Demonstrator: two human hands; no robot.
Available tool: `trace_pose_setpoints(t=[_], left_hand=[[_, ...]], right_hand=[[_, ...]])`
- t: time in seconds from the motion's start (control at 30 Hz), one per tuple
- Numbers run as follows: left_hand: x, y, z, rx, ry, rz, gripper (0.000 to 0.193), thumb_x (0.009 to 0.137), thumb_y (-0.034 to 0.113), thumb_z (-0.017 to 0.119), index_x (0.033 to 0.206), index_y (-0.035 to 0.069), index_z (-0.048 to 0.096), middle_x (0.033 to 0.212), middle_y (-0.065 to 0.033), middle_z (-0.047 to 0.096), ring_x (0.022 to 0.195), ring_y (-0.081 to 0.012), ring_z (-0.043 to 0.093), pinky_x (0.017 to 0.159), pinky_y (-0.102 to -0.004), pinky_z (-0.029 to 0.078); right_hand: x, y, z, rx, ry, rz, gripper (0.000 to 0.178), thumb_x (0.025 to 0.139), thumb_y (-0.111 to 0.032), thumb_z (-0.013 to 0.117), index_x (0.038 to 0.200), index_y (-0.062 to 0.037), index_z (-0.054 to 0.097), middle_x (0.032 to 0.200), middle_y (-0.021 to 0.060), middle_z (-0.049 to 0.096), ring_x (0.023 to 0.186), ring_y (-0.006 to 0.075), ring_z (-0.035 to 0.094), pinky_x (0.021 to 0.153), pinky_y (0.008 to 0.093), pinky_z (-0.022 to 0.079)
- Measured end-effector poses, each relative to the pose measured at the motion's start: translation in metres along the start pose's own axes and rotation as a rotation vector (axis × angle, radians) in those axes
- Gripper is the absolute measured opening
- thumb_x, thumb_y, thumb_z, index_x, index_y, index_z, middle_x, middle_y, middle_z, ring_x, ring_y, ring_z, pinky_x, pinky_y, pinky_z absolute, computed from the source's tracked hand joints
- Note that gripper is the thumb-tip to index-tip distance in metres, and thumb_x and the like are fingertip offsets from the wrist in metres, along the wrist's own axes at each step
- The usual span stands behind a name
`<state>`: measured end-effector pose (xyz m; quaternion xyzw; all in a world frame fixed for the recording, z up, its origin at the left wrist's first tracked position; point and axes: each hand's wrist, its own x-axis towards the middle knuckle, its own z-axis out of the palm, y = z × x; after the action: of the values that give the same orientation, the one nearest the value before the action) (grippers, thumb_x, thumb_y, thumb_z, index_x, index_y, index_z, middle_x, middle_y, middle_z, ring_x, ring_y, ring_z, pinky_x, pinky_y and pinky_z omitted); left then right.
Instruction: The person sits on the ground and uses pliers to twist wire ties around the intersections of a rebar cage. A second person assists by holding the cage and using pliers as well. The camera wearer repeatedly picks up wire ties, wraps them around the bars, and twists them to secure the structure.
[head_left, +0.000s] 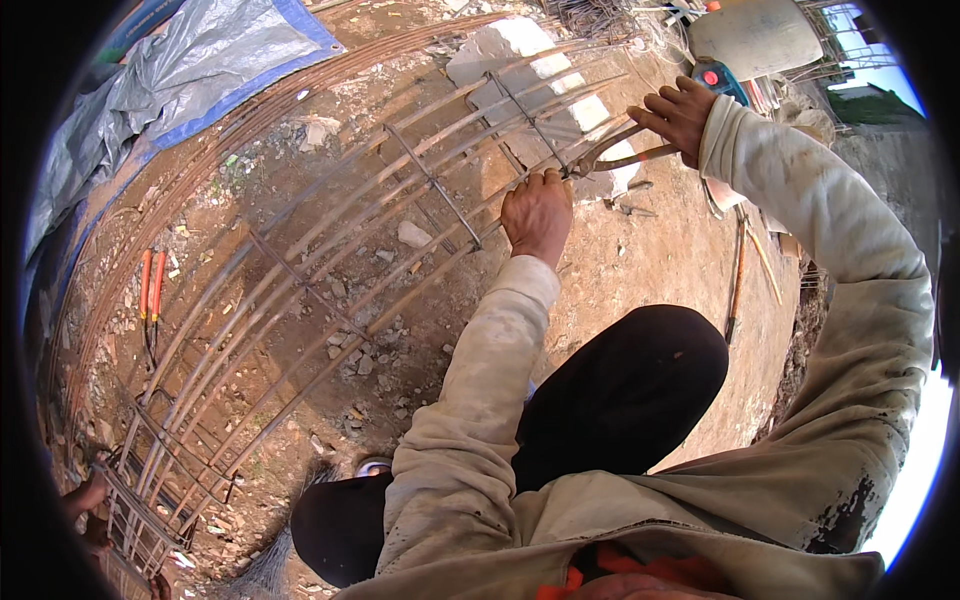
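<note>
A long cage of steel reinforcing bars [400, 187] stretches from the upper right to the lower left, with square stirrups [432, 180] crossing it. My left hand [538, 218] is closed round a bar near the cage's right end, beside a stirrup. My right hand [680, 118] grips the handles of tying pincers [600, 158]. Their jaws are at the bar and stirrup crossing, right by my left fingertips. Any wire in the jaws or under my left fingers is too small or hidden to make out.
Orange-handled cutters [154, 285] lie on the ground at left. Another person's hand [88, 495] is at the cage's lower left end. A pale concrete block [535, 80] sits beneath the far bars. Long loose bars [240, 105] run beside a silver-blue tarp [215, 60]. Rubble [355, 355] lies below.
</note>
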<state>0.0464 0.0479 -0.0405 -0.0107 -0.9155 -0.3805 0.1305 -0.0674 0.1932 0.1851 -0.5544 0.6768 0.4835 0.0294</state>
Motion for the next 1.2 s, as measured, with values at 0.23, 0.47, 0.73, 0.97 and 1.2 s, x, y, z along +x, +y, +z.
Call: trace_pose_setpoints(t=[0.23,0.47,0.73,0.97,1.2], left_hand=[[-0.001,-0.004,0.020,0.051,0.080,-0.005,0.016,0.088,0.025,0.062,0.086,0.009,0.066,0.083,-0.0095,0.066,0.066,-0.0243,0.066,0.059,-0.0365,0.052],[0.000,0.000,0.020,0.031,0.063,0.023,0.017,0.088,0.022,0.060,0.095,0.009,0.068,0.084,-0.0090,0.066,0.064,-0.0223,0.065,0.058,-0.0351,0.051],[0.000,-0.011,0.017,0.055,0.050,0.046,0.021,0.088,0.017,0.059,0.105,0.008,0.066,0.085,-0.0077,0.066,0.070,-0.0211,0.066,0.062,-0.0344,0.052],[-0.006,-0.014,0.025,0.029,0.157,0.126,0.025,0.087,0.016,0.060,0.111,0.012,0.066,0.085,-0.0071,0.065,0.071,-0.0230,0.065,0.063,-0.0352,0.051],[-0.009,-0.020,0.029,0.085,0.224,0.174,0.026,0.084,0.019,0.066,0.110,0.016,0.068,0.085,-0.0045,0.065,0.073,-0.0232,0.065,0.063,-0.0350,0.052]], right_hand=[[0.072,0.047,0.020,-0.248,0.314,-0.265,0.074,0.058,-0.054,0.072,0.116,-0.0106,0.056,0.087,0.0057,0.057,0.082,0.0235,0.060,0.079,0.0400,0.049],[0.086,0.052,0.002,-0.277,0.272,-0.294,0.054,0.066,-0.043,0.071,0.110,-0.0132,0.062,0.079,0.0002,0.056,0.078,0.0204,0.059,0.073,0.0359,0.046],[-0.006,-0.037,-0.029,0.496,-0.551,0.332,0.067,0.081,-0.015,0.062,0.143,-0.0195,0.038,0.094,0.0176,0.065,0.088,0.0368,0.067,0.077,0.0455,0.053],[-0.026,-0.072,0.022,1.385,-0.605,0.667,0.071,0.067,0.003,0.060,0.134,-0.0189,0.056,0.082,0.0100,0.066,0.075,0.0236,0.066,0.064,0.0361,0.049],[-0.045,-0.120,0.025,2.320,-0.637,0.862,0.074,0.064,0.008,0.053,0.133,-0.0157,0.056,0.066,0.0011,0.050,0.048,0.0122,0.046,0.042,0.0289,0.037]])
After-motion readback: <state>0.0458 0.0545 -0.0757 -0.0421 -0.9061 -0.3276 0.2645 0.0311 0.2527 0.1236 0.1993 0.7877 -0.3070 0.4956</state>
